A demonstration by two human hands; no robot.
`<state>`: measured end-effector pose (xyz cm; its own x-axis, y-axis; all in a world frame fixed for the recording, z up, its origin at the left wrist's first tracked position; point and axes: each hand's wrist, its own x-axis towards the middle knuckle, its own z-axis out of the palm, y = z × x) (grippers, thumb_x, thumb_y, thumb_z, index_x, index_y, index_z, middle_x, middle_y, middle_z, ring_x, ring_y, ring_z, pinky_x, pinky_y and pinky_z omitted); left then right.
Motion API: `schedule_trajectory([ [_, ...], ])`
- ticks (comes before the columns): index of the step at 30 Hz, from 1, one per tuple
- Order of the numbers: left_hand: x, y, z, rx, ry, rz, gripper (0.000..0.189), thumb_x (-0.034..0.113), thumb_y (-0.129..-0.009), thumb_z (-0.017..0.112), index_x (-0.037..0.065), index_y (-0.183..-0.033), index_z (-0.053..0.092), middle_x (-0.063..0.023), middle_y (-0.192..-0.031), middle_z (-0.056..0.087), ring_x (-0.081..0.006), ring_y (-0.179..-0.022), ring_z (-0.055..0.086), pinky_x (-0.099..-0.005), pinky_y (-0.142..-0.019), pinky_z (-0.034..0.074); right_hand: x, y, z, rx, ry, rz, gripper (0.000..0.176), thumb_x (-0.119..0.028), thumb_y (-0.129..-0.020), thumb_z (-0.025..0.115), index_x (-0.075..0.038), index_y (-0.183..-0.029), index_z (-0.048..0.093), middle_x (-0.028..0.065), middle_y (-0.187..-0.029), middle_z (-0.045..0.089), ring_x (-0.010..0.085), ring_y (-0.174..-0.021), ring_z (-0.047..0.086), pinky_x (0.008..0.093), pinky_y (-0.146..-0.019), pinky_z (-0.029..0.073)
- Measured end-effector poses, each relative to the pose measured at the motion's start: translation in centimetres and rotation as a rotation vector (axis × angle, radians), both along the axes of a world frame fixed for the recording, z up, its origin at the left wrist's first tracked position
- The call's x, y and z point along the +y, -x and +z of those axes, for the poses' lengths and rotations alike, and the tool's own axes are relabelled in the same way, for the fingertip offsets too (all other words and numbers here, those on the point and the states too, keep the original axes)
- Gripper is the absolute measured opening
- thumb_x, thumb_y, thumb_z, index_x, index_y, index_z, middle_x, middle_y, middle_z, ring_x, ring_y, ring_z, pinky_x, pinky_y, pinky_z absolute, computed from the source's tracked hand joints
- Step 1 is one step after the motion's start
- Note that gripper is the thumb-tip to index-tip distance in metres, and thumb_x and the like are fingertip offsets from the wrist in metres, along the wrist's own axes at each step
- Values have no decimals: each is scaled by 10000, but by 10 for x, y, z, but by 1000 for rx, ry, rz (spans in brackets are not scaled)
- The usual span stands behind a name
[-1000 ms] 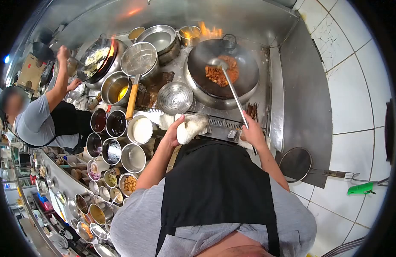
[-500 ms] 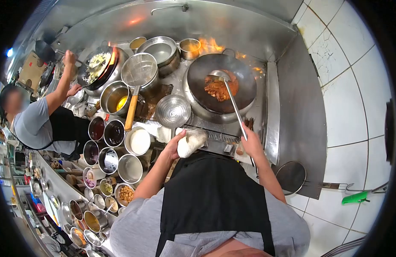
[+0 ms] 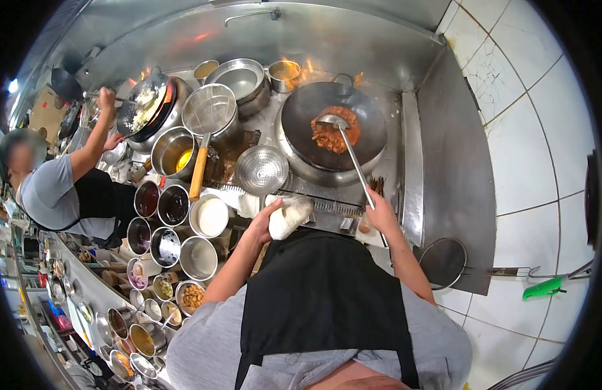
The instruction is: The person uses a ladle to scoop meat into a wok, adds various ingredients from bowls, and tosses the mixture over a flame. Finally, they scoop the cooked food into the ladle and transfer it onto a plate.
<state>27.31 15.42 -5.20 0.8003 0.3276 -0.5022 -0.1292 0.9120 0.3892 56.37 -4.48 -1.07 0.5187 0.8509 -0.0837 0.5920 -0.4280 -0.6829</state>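
My right hand (image 3: pixel 383 213) is wrapped round the long handle of a steel ladle (image 3: pixel 357 159). The ladle's bowl rests in reddish-brown food (image 3: pixel 336 138) at the middle of a dark wok (image 3: pixel 301 146) on the stove. My left hand (image 3: pixel 265 222) grips a folded white cloth (image 3: pixel 290 218) at the stove's front edge, apart from the wok. Just beyond the cloth lies a perforated steel strainer (image 3: pixel 262 170).
Flames rise behind the wok near a small metal pot (image 3: pixel 284 75). A wire-mesh strainer (image 3: pixel 210 109) with a wooden handle lies across pots. Sauce and ingredient containers (image 3: pixel 198 257) line the left. At far left, a co-worker (image 3: pixel 60 188) stirs another wok (image 3: pixel 128 110).
The ladle's bowl has shifted slightly within the food, and the food sits more gathered. Flames behind the wok are lower. The co-worker's stirring hand has moved slightly; my left hand stays put.
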Motion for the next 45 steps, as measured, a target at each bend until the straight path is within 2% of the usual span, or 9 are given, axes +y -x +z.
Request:
schedule_trajectory([
  [10, -3, 3, -3, 2, 0, -17, 510, 316, -933, 606, -26, -1294, 495, -184, -1226, 609, -295, -1078, 634, -411, -962, 506, -4, 4, 3, -71, -20, 64, 623, -36, -823, 551, -135, -1427, 436, 286, -1018, 616, 427, -910, 612, 422, -823, 477],
  [13, -2, 5, 5, 9, -22, -6, 508, 313, -931, 609, -24, -1294, 492, -184, -1220, 612, -295, -1070, 638, -412, -957, 511, -13, 28, 44, 69, 33, -7, 614, -15, -806, 536, -67, -1411, 447, 266, -1124, 616, 413, -995, 615, 418, -864, 482],
  [19, -2, 4, 3, -14, -5, -8, 498, 309, -930, 611, -25, -1281, 497, -187, -1207, 614, -295, -1068, 639, -414, -953, 516, -8, 5, -14, 53, -41, 27, 601, -53, -820, 578, -99, -1408, 461, 256, -1194, 607, 377, -1071, 613, 368, -915, 471],
  [21, -2, 1, 6, -14, -5, -11, 494, 308, -931, 609, -26, -1278, 497, -187, -1209, 612, -296, -1070, 638, -414, -952, 516, 5, -10, -9, 77, -15, -62, 614, -42, -815, 585, -124, -1412, 465, 221, -1015, 660, 281, -832, 650, 331, -804, 486],
  [25, -6, 3, 7, 25, -49, 23, 487, 296, -936, 604, -41, -1273, 503, -189, -1204, 617, -293, -1056, 643, -414, -944, 521, 7, -13, -13, 12, -55, -133, 616, -48, -791, 585, -117, -1395, 485, 224, -1003, 658, 303, -807, 645, 350, -800, 495],
  [30, -12, 6, 6, 2, -22, 8, 486, 302, -946, 588, -40, -1281, 501, -188, -1206, 617, -288, -1076, 634, -408, -959, 512, 16, -8, 11, 137, 141, -137, 619, -50, -787, 595, -120, -1392, 487, 238, -1188, 621, 304, -1066, 641, 355, -919, 470],
  [35, -10, 13, 8, -25, -31, 48, 496, 315, -952, 575, -35, -1293, 491, -191, -1224, 606, -293, -1090, 629, -414, -973, 504, -6, 1, -12, 62, -57, -34, 591, -37, -810, 609, -125, -1385, 502, 209, -1201, 630, 275, -1041, 640, 335, -928, 464],
  [42, -5, 10, 3, -57, 10, 0, 505, 348, -981, 518, -23, -1320, 468, -186, -1254, 592, -305, -1100, 625, -427, -961, 514, 50, -32, -10, -8, -15, -214, 581, -56, -801, 606, -144, -1369, 520, 258, -969, 653, 361, -845, 656, 390, -770, 504],
  [45, -8, 6, -2, -77, 19, 15, 503, 347, -983, 515, -22, -1322, 467, -187, -1253, 592, -304, -1102, 624, -425, -962, 514, 51, -28, -27, -26, 13, -153, 562, -57, -812, 584, -138, -1365, 516, 277, -1096, 628, 426, -1002, 613, 419, -862, 495],
])
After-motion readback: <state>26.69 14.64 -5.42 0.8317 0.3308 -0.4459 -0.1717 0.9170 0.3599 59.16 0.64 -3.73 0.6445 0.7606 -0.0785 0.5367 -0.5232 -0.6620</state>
